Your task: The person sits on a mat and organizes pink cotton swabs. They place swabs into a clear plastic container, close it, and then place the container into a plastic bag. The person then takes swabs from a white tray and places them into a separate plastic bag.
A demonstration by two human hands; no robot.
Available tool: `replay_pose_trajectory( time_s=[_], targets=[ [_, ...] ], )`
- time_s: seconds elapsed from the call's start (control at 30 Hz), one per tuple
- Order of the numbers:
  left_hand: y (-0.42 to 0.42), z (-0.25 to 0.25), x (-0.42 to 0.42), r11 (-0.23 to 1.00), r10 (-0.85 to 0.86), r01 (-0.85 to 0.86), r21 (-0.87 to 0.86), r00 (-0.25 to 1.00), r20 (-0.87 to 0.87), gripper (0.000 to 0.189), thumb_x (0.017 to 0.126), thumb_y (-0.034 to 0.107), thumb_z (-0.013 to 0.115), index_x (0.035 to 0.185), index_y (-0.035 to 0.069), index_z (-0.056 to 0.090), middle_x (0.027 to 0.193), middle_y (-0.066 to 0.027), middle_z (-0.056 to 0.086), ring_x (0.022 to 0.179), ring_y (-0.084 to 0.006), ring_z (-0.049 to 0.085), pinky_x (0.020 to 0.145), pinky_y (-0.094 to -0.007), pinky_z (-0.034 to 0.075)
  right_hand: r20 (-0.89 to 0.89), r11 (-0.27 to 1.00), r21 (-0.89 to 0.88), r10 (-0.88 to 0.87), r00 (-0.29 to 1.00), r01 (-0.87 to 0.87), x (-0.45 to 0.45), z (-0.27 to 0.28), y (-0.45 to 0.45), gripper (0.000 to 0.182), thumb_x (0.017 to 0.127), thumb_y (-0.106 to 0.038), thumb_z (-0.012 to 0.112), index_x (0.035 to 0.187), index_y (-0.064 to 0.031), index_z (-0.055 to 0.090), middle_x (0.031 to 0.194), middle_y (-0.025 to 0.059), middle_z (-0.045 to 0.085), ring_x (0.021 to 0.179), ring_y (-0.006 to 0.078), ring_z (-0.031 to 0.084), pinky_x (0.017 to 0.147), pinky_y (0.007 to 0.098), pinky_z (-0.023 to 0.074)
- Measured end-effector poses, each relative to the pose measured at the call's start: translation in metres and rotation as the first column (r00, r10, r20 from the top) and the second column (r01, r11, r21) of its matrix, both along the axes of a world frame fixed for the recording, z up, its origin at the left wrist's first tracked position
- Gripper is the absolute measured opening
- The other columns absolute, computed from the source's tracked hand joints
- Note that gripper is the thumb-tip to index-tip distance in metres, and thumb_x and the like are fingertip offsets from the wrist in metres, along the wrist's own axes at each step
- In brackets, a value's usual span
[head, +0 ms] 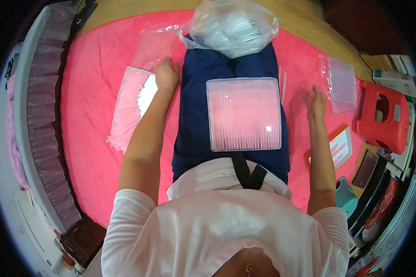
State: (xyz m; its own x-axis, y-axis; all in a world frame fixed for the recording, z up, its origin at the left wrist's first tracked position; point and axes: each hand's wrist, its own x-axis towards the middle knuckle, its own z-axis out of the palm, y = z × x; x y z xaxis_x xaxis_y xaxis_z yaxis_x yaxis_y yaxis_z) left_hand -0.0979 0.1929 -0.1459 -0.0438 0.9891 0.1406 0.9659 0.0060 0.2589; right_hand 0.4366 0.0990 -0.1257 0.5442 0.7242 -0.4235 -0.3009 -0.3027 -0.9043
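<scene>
Across my lap lies a square clear plastic box (244,114), filled with a neat row of thin pink sticks with tapered lower ends. My left hand (167,75) is at the left of my thighs, by a crumpled clear plastic bag (156,45). Its fingers overlap the bag's near edge, and I cannot tell whether they grip it. Under my left forearm is a white tray (147,95) with a heap of loose pink sticks (128,104). My right hand (316,102) hovers over the pink cloth with fingers apart, left of a flat clear plastic case (343,85) in a wrapper.
A tied-looking translucent plastic bag (234,29) rests on my lower legs. Two pink sticks (283,86) lie right of my thigh on the pink cloth (90,104). Farther right are an orange-edged box (343,149), a red plastic stool (383,116) and a teal container (346,197).
</scene>
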Motion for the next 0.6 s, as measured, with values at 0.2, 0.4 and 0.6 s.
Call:
replay_pose_trajectory(
  time_s=[0.2, 0.4, 0.6],
  targets=[
    [-0.02, 0.148, -0.03, 0.812, 0.012, -0.465, 0.353, 0.618, 0.786, 0.022, 0.084, 0.008, 0.074, 0.1, -0.001, 0.063, 0.093, -0.0111, 0.066, 0.084, -0.0195, 0.065, 0.074, -0.0331, 0.054, 0.37, 0.949, 0.185, 0.174, 0.913, -0.256, -0.056, 0.071, 0.002, 0.031, 0.101, -0.015, 0.051, 0.129, -0.0026, 0.056, 0.127, 0.0103, 0.058, 0.109, 0.02, 0.061, 0.088, 0.0314, 0.0517],
    [-0.109, 0.271, 0.029, 0.963, -0.186, -0.21, 0.166, -0.077, 0.98, 0.033, 0.094, 0.004, 0.062, 0.124, 0.0, 0.051, 0.103, -0.0103, 0.062, 0.093, -0.0197, 0.064, 0.089, -0.0356, 0.055, 0.532, 0.686, 0.318, 0.443, 0.722, -0.655, -0.144, 0.148, -0.005, 0.033, 0.099, -0.01, 0.054, 0.131, -0.0026, 0.055, 0.127, 0.0116, 0.059, 0.107, 0.0169, 0.061, 0.09, 0.0284, 0.0504],
    [-0.136, 0.257, 0.069, 0.967, 0.221, 0.236, -0.099, -0.572, 0.79, 0.032, 0.095, 0.007, 0.061, 0.127, 0.007, 0.055, 0.105, -0.0046, 0.062, 0.097, -0.017, 0.063, 0.093, -0.0371, 0.055, -0.453, 0.746, 0.436, 0.666, 0.593, -0.504, -0.174, 0.154, 0.004, 0.057, 0.098, -0.023, 0.061, 0.146, -0.0037, 0.038, 0.135, 0.0159, 0.054, 0.117, 0.0213, 0.055, 0.093, 0.0301, 0.0474]
  ],
)
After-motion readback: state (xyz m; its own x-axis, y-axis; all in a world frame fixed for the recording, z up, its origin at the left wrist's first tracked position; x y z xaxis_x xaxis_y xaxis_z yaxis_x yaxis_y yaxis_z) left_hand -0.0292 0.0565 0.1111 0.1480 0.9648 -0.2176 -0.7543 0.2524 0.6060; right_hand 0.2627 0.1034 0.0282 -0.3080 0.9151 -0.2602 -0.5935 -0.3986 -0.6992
